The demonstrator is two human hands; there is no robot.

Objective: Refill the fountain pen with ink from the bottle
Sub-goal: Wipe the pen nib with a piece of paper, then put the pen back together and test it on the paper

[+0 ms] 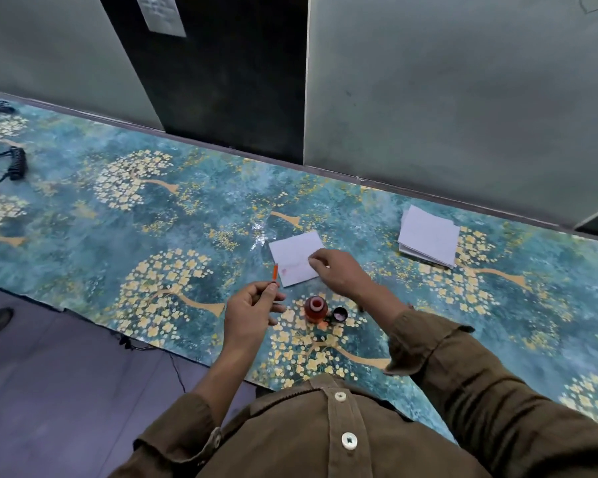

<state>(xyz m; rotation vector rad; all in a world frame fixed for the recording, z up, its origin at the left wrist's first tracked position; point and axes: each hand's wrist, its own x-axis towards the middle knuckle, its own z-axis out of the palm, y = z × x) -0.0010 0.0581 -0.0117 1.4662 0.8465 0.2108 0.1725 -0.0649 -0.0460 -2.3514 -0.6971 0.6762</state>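
A long table (83,215) covered in a teal cloth with gold blossom trees runs along grey wall panels. I see the left hand (249,310) raised above the cloth, pinching a thin orange pen part (274,273) that points up and away. The right hand (339,274) reaches just past it, fingertips gripping the near edge of a white paper sheet (296,258) marked with a faint pink stain. Between and just below both hands stands the open ink bottle (315,308) of red ink, its black cap (340,313) lying touching or just beside it. Further right of the right hand lies a paper stack (428,236)
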